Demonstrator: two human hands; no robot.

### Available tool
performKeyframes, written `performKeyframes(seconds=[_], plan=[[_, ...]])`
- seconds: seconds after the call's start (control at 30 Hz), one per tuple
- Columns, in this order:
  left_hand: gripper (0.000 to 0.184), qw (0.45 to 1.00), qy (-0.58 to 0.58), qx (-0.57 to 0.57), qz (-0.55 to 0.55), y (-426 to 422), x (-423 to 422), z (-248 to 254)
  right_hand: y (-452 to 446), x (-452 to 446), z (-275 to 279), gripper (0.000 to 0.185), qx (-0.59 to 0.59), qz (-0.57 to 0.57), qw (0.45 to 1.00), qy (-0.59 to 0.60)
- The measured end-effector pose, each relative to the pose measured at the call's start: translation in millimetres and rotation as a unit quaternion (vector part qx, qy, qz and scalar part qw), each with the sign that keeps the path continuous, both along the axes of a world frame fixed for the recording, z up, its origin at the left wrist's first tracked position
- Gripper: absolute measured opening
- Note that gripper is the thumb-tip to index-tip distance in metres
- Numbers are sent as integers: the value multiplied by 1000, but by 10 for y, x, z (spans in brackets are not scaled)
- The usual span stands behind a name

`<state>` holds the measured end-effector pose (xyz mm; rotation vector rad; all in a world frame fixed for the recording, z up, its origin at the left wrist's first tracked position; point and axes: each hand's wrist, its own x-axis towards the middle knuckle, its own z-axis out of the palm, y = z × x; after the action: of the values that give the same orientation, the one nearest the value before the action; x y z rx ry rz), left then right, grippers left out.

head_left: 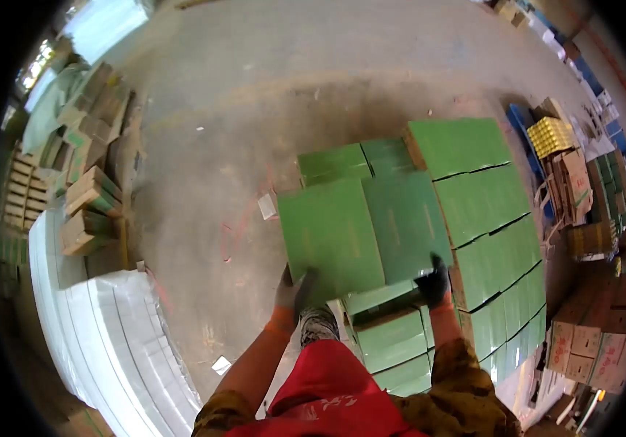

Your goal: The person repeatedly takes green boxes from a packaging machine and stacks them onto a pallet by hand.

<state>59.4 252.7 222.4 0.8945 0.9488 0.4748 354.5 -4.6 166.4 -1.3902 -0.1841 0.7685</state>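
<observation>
Two green boxes (pixel 331 237) side by side are held between my gloved hands, above a lower layer of green boxes. My left hand (pixel 295 291) presses on the near left corner of the pair. At the near right corner, my right hand (pixel 434 282) grips the darker green box (pixel 406 226). Beyond them lie two more green boxes (pixel 335 164). A taller stack of green boxes (pixel 484 204) stands close on the right. Below the held pair, a dark gap shows beside a lower green box (pixel 391 340).
White wrapped stacks (pixel 120 328) stand at the left, with cardboard boxes (pixel 91 191) behind them. On the right are yellow trays (pixel 550 137), a blue pallet (pixel 523 142) and brown cartons (pixel 586 349). White scraps (pixel 266 206) lie on the concrete floor (pixel 204 146).
</observation>
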Motion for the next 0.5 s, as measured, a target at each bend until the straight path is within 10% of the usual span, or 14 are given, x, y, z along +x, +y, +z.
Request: performKeyframes(seconds=[0.27,0.5], plan=[[38,999,21,-26,25,1557,1681,-1516,1863,1531,-473,44,71,-75,966,237],[53,994,103,-20,-10,1744,1883,-1954,1966,1891,-1138,36,-110,-130,947,272]])
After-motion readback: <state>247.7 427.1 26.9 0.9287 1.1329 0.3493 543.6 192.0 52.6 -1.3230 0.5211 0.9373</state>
